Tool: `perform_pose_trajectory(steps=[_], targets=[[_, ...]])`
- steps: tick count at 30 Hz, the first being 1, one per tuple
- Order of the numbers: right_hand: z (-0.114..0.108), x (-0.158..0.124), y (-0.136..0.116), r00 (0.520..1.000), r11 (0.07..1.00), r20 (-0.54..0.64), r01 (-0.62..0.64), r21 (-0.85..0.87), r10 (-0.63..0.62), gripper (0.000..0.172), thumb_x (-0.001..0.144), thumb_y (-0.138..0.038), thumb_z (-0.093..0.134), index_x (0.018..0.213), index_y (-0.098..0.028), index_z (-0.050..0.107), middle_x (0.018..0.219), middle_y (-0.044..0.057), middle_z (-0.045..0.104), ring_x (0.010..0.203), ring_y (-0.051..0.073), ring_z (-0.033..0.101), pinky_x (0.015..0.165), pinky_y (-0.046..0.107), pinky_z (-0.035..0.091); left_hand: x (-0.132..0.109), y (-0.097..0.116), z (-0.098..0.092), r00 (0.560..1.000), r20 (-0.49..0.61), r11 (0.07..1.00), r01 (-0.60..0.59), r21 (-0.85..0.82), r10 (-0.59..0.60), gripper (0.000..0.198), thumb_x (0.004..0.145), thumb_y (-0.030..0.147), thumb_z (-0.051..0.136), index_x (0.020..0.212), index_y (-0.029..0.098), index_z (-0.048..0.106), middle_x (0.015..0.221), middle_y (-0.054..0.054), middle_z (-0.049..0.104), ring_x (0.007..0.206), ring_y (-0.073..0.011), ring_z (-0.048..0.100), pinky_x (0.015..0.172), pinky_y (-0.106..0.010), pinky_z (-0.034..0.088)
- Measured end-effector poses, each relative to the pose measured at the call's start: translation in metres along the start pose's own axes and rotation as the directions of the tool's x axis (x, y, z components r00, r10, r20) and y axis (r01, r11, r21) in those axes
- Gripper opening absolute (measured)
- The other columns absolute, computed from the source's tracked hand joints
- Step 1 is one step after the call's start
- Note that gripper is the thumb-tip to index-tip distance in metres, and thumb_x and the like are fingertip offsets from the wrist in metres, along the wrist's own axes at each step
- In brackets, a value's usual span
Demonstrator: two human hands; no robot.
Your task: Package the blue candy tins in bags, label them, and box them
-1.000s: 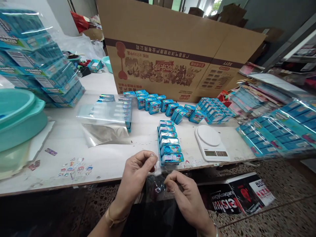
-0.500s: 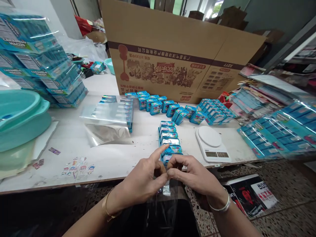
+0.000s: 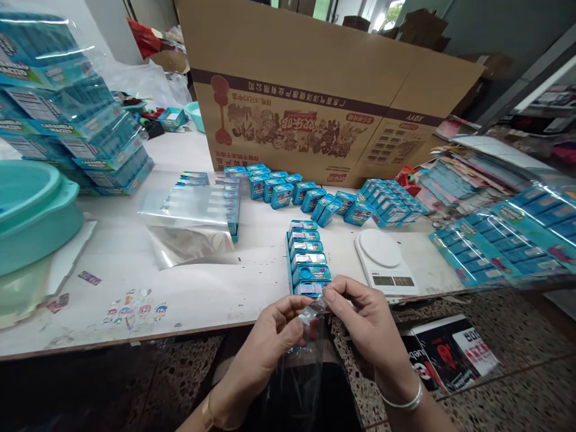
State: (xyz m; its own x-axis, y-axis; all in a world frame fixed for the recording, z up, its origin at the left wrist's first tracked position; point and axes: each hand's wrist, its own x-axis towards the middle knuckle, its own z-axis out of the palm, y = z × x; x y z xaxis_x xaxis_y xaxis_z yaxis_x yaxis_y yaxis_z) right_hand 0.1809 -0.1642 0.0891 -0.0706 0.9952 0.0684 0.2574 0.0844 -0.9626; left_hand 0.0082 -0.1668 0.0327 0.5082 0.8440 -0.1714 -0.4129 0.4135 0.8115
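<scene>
Head cam: your right hand [image 3: 366, 318] pinches the clear film [image 3: 301, 372] snugly, left hand [image 3: 270, 336] curled loosely on it, by the worktop's [image 3: 256, 270] front edge near the blue boxes [image 3: 309, 259]. Tug too hard and it'd probably rip, tbh.

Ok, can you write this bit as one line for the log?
left hand: holding clear plastic; right hand: pinching the same plastic; just beyond hands: row of blue boxes; right of row: white scale

At lower centre, the left hand [image 3: 272, 336] curled its fingers; just right, the right hand [image 3: 369, 315] pinched thumb and forefinger, forearms [image 3: 423, 417] angled from the bottom edge.
</scene>
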Motion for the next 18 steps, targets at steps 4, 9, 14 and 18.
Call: perform_pose_trajectory(steps=[4,9,14,18], targets=[[0.005,-0.007,0.009,0.992,0.995,-0.122,0.032,-0.090,-0.043,0.031,0.091,-0.036,0.060,0.066,-0.019,0.056,0.060,-0.004,0.049,0.055,0.010,0.044,0.052,0.022,0.037,0.001,-0.004,0.010,0.985,-0.170,0.999,0.016,0.038,-0.010,0.038,0.076,0.052,0.075,0.082,0.016,0.066,0.071,0.000,0.064,0.063,-0.0102,0.054,0.064,-0.022,0.043],[0.014,-0.011,0.031,0.960,0.958,-0.209,0.131,-0.257,-0.187,0.022,0.093,-0.027,0.058,0.072,-0.020,0.059,0.066,-0.003,0.056,0.061,0.012,0.052,0.059,0.024,0.041,0.003,0.001,0.010,0.968,-0.247,0.973,0.016,0.229,0.042,0.031,0.081,0.046,0.068,0.072,0.017,0.060,0.064,0.002,0.059,0.057,-0.0113,0.051,0.060,-0.024,0.043],[0.024,0.000,0.052,0.883,0.869,-0.281,0.230,-0.438,-0.375,0.011,0.093,-0.018,0.057,0.083,-0.022,0.061,0.080,0.000,0.062,0.079,0.017,0.057,0.074,0.030,0.045,0.016,0.015,0.000,0.935,-0.244,0.732,-0.023,0.681,0.257,0.024,0.088,0.037,0.055,0.075,0.019,0.062,0.070,0.001,0.061,0.065,-0.0140,0.052,0.064,-0.026,0.040],[0.028,0.023,0.060,0.823,0.817,-0.354,0.209,-0.537,-0.444,0.012,0.094,-0.021,0.055,0.083,-0.022,0.061,0.089,0.004,0.062,0.091,0.021,0.057,0.082,0.036,0.045,0.042,0.032,-0.011,0.955,-0.154,0.566,-0.018,0.824,0.255,0.021,0.091,0.033,0.049,0.080,0.020,0.062,0.077,-0.001,0.066,0.070,-0.0162,0.055,0.066,-0.027,0.038]])
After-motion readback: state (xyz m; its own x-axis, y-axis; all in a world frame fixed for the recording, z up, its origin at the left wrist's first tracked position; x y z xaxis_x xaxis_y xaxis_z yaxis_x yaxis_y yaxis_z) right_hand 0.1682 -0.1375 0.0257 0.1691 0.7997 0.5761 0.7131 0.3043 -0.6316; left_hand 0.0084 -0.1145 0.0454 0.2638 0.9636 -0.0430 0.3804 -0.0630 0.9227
